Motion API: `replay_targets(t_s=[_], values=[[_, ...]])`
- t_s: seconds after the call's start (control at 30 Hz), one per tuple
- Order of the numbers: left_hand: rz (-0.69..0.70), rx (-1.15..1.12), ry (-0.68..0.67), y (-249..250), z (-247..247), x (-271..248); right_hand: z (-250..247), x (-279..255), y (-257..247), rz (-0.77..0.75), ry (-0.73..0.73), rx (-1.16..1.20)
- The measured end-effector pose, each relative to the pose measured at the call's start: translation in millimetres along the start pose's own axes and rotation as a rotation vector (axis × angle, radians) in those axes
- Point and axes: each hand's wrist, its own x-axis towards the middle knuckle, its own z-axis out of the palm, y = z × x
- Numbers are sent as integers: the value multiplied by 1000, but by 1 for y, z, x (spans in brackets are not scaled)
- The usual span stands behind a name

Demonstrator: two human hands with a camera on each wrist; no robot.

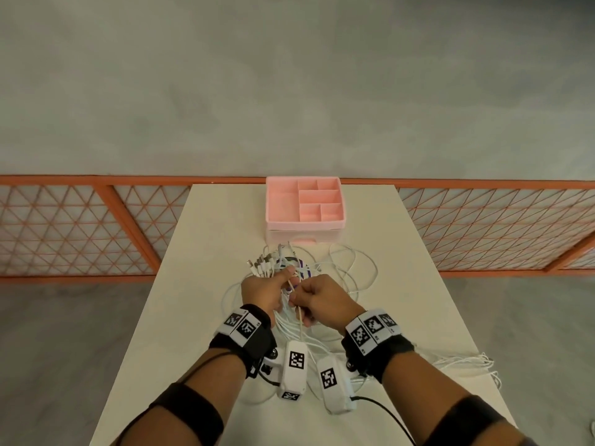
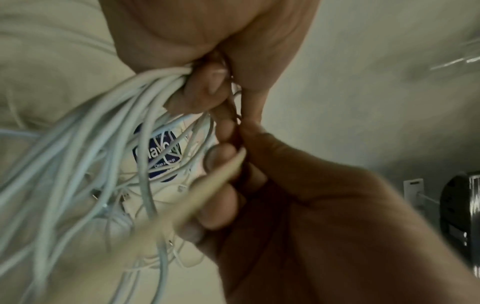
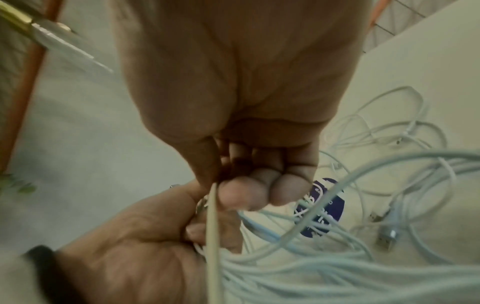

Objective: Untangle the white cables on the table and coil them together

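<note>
Several white cables [image 1: 341,272] lie tangled in loose loops on the white table [image 1: 199,317], just in front of me. My left hand [image 1: 262,292] grips a bundle of them [image 2: 109,123], with the plug ends [image 1: 260,267] fanning out past its fingers. My right hand [image 1: 317,299] sits right beside it and pinches a single cream-white cable [image 3: 213,226] between thumb and curled fingers [image 3: 244,195]. That cable runs down between both hands [image 1: 299,313]. More strands trail off toward the table's near right edge [image 1: 463,362].
A pink compartment organizer [image 1: 304,204] stands at the table's far edge, behind the cables. A round blue sticker [image 3: 322,207] lies under the tangle. An orange mesh railing [image 1: 96,226] runs behind the table on both sides.
</note>
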Motion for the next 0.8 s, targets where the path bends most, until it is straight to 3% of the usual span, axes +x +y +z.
replay_targets(t_s=[0.2,0.43,0.53,0.63,0.8], values=[[-52,71,162,-8,-27,28,-7,-31,-20,-87,-301,-199],[-72,125,180,-9,-38,40,-41,-54,-25,-127,-357,-212],[-83,120,202,-9,-39,44,-69,-60,-30,-142,-190,-178],[-71,117,216,-8,-35,44,-98,-62,-37,-204,83,-202],[-33,89,167,-3,-22,38,-116,-45,-33,-318,538,2]])
